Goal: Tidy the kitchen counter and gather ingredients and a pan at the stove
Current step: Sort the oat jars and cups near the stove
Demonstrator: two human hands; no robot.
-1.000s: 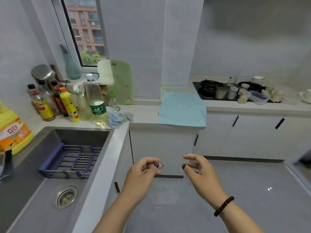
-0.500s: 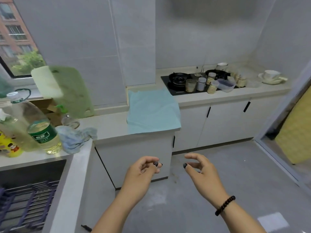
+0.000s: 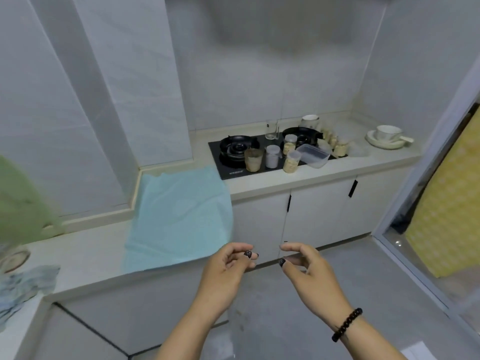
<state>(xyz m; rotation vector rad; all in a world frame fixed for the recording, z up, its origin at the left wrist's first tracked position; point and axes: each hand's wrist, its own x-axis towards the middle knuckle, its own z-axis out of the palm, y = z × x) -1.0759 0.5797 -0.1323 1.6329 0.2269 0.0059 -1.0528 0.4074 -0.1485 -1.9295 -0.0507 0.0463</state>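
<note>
My left hand [image 3: 226, 271] and my right hand [image 3: 309, 271] hover side by side in front of the white cabinets, fingers loosely curled, holding nothing. Far ahead, a black two-burner gas stove [image 3: 233, 149] is set into the pale counter [image 3: 350, 167]. Several lidded jars [image 3: 272, 156] of pale ingredients and a clear plastic container [image 3: 313, 154] crowd the stove's front and right burner. A light blue cloth [image 3: 181, 216] is spread over the counter's corner, its edge hanging over the front, just left of my left hand. No pan shows.
A white cup on stacked plates [image 3: 388, 136] sits at the counter's far right. A green cutting board [image 3: 23, 203] leans at the left wall, with a crumpled rag [image 3: 23, 284] below it. A yellow patterned panel [image 3: 446, 203] stands behind a glass door on the right.
The view has swung right, away from the sink and bottles, and closer to the stove counter. Both hands keep the same empty, loosely curled pose.
</note>
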